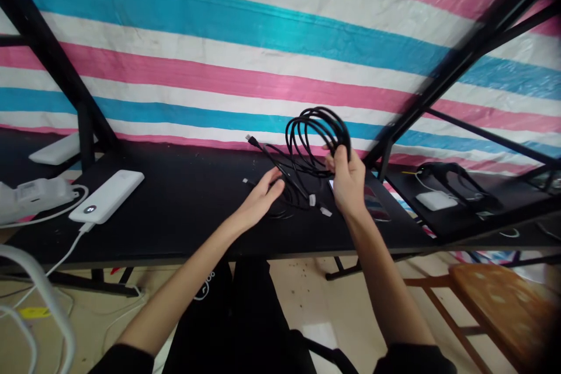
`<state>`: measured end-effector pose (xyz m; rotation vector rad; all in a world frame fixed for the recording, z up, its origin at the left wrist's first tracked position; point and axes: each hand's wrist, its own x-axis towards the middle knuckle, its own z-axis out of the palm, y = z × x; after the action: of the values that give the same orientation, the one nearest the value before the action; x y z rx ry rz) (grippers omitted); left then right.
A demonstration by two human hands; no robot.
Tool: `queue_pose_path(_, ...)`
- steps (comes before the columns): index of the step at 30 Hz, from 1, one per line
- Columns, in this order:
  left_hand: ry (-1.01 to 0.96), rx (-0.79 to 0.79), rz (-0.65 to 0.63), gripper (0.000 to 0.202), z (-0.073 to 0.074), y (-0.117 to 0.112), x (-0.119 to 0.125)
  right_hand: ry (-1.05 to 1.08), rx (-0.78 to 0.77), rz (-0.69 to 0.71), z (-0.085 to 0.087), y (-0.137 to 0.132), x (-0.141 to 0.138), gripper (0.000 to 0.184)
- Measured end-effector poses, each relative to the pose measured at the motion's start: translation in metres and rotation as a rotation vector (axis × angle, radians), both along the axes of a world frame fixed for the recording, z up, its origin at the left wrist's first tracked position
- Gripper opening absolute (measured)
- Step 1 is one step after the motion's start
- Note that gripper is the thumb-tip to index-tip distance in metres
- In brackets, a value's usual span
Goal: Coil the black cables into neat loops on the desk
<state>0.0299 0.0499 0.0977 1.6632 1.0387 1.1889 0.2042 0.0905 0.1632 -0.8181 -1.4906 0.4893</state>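
My right hand (348, 178) is closed round a looped bundle of black USB cable (316, 117), held up just above the black table (184, 187). A loose end with a USB plug (252, 140) sticks out to the left of the coil. My left hand (263, 194) is beside that end, thumb and fingers a little apart, fingertips close to the cable; whether they touch it I cannot tell. More black cable (280, 214) lies on the table beneath and behind my left hand, with white tags (325, 211) near it. A phone-like dark slab (376, 204) lies partly hidden behind my right wrist.
To the left lie a white power bank (107, 196) with a white cable plugged in, and a white power strip (37, 198). Black metal frame bars (405, 117) slope up on both sides. A striped sheet (210, 76) hangs behind. At lower right is a wooden chair (499, 304).
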Motion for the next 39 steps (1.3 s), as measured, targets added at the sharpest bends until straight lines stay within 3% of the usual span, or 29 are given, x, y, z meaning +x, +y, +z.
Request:
queue_pose_path(2,0.34,0.113,-0.015,0.071,-0.008,0.014,-0.005,0.061,0.071,-0.004,0.014,0.003,0.003,0.041)
queue_pose_path(4,0.677,0.175,-0.084,0.076,-0.026,0.023,-0.005,0.11,0.167,-0.006,0.029,0.008,0.008,0.04)
queue_pose_path(6,0.874,0.232,-0.128,0.07,-0.046,0.026,-0.001,0.139,0.24,0.005,0.043,0.012,0.013,0.038)
queue_pose_path(9,0.923,0.317,-0.104,0.038,-0.063,0.026,0.007,0.133,0.264,0.033,0.056,0.014,0.02,0.037)
queue_pose_path(12,0.888,0.364,-0.091,0.021,-0.061,0.024,0.007,0.091,0.202,0.049,0.055,0.012,0.025,0.038)
queue_pose_path(18,0.704,0.355,0.02,0.028,-0.023,0.016,-0.007,0.05,0.051,0.065,0.033,0.012,0.032,0.042)
queue_pose_path(20,0.42,0.222,-0.007,0.039,-0.002,0.011,-0.006,0.006,0.016,0.084,0.025,0.01,0.025,0.042)
queue_pose_path(24,-0.457,-0.111,-0.241,0.049,0.057,-0.001,-0.003,-0.237,0.073,0.171,0.01,-0.014,-0.012,0.034)
queue_pose_path(26,-0.739,-0.175,-0.222,0.06,0.085,-0.01,-0.006,-0.383,0.143,0.325,0.008,-0.034,-0.035,0.034)
queue_pose_path(28,-0.9,-0.211,-0.147,0.057,0.107,-0.02,-0.014,-0.452,0.16,0.469,0.008,-0.049,-0.051,0.041)
queue_pose_path(31,-1.041,-0.254,-0.053,0.037,0.126,-0.037,-0.039,-0.498,0.075,0.612,0.005,-0.052,-0.055,0.046)
queue_pose_path(33,-1.069,-0.251,-0.055,0.037,0.134,-0.05,-0.063,-0.647,-0.028,0.601,-0.009,-0.04,-0.046,0.053)
queue_pose_path(36,-0.94,-0.177,-0.093,0.054,0.143,-0.069,-0.103,-1.203,-0.222,0.37,-0.049,-0.018,-0.032,0.071)
queue_pose_path(39,-0.692,-0.133,-0.083,0.074,0.149,-0.085,-0.136,-1.34,-0.307,0.236,-0.089,-0.007,-0.029,0.053)
